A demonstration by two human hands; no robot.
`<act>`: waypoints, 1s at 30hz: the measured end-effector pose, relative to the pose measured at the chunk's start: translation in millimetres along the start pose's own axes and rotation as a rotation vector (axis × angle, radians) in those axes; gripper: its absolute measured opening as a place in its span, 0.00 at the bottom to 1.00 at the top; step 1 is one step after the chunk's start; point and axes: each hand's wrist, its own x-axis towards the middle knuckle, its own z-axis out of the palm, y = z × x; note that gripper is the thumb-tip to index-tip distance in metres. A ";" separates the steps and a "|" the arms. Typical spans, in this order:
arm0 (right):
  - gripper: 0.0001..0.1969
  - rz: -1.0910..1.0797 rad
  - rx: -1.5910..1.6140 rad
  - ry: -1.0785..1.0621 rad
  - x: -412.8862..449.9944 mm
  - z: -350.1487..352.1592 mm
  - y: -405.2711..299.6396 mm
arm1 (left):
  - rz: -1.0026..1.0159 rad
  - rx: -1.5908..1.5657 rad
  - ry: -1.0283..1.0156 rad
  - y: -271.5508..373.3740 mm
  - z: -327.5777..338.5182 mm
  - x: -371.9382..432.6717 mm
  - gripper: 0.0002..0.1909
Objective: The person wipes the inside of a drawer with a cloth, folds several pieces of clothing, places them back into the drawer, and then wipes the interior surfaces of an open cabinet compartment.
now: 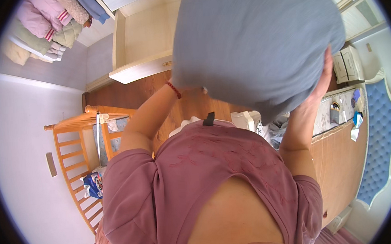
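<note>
A large, bulging grey-blue cloth bundle [254, 44], perhaps a stuffed fabric bag or folded bedding, is held up before my chest between both hands. My right hand [320, 80] presses against its right side, fingers spread along the cloth. Under its lower left edge, my left hand [193, 88] supports it; most of that hand is hidden, with a fingertip showing. A red bead bracelet [174, 90] circles my left wrist. Behind the bundle's left side, a pale wooden drawer [142, 70] stands pulled out, and the part of its inside that shows is bare.
Folded clothes [45, 27] lie on a shelf at upper left. A wooden crib [72, 143] stands on the left. At right is a bed base [342, 160] with a blue tufted headboard [373, 144] and small items on it. A white plastic stool [244, 119] stands close to me.
</note>
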 end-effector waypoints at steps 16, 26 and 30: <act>0.28 -0.040 0.244 0.033 134.9 -42.4 51.8 | -0.307 -0.711 -0.586 7.5 -20.2 39.4 0.39; 0.30 0.165 0.174 -0.085 198.1 55.2 164.1 | -0.048 -0.049 0.158 165.9 -85.0 106.8 0.23; 0.30 0.309 0.165 -0.095 221.7 84.1 215.9 | 0.229 0.125 0.179 237.6 -112.6 118.4 0.21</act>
